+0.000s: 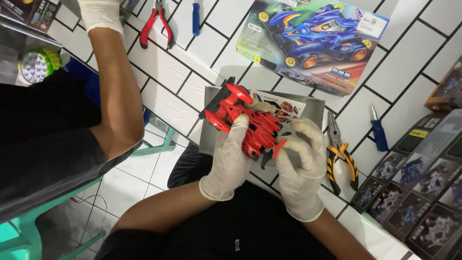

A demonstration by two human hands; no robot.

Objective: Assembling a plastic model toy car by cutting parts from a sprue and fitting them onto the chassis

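Note:
A red toy race car body [243, 120] with black parts is held over a grey tray [314, 109] at the table's near edge. My left hand [232, 159], in a white glove, grips its left side. My right hand [301, 161], also gloved, pinches its lower right end. A sticker sheet [285, 107] lies on the tray, partly hidden behind the car.
A box with a blue race car picture [313, 41] lies beyond the tray. Yellow-black pliers [340, 159] and a blue screwdriver [379, 131] lie to the right, with several dark boxes [418, 192]. Another person's gloved arm [113, 72] reaches past red pliers [155, 24].

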